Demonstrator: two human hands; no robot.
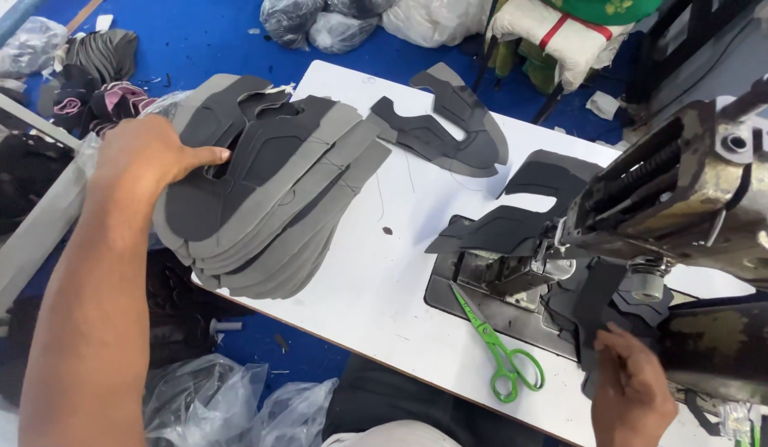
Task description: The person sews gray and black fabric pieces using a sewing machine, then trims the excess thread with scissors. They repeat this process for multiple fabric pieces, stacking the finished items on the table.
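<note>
Head view: at the far left we see our left hand (pixel 152 157) lying palm-down on a fanned stack (pixel 268 194) of grey-and-black cut pieces at the white table's (pixel 376 281) left edge — fingers loosely curled, pressing rather than gripping. Two more black pieces (pixel 450 128) lie further back. Green scissors (pixel 500 352) rest near the sewing machine's (pixel 682 199) base. At the right, our right hand (pixel 632 393) pinches a black piece (pixel 597 302) under the machine head — fingers closed on it.
</note>
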